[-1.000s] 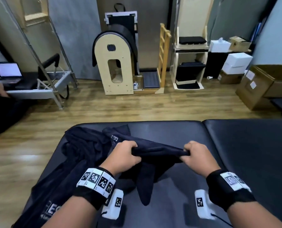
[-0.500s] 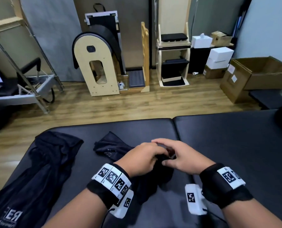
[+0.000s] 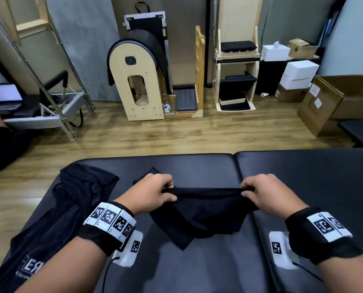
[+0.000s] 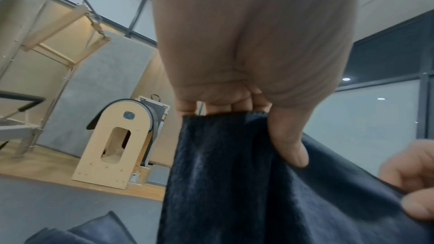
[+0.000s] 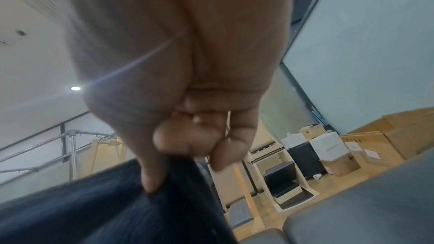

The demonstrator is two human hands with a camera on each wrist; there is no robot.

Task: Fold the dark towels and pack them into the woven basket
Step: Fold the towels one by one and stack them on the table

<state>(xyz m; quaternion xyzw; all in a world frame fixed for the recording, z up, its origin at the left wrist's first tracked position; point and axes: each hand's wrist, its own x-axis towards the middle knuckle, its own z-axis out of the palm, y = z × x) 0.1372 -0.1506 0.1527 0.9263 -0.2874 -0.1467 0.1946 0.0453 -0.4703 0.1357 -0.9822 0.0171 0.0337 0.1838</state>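
Observation:
A small dark towel [image 3: 203, 212] is stretched between my two hands above the black padded table [image 3: 303, 187]. My left hand [image 3: 155, 193] pinches its left top corner, thumb over the cloth [image 4: 234, 173]. My right hand [image 3: 261, 193] pinches the right top corner, seen close up as dark cloth [image 5: 117, 201] under the thumb. The towel's lower part sags onto the table. A second dark towel [image 3: 70, 204] with white lettering lies crumpled along the table's left side. No woven basket shows in any view.
The table is two black pads with a seam [image 3: 246, 197] between them. Beyond it lies wooden floor [image 3: 176, 136], then a wooden arched barrel [image 3: 138, 81], a metal-framed machine [image 3: 55, 106], shelving [image 3: 235, 81] and cardboard boxes [image 3: 335, 98] at the right.
My hands came together at the towel's middle half a second ago and have now drawn apart, stretching the towel's top edge taut between them.

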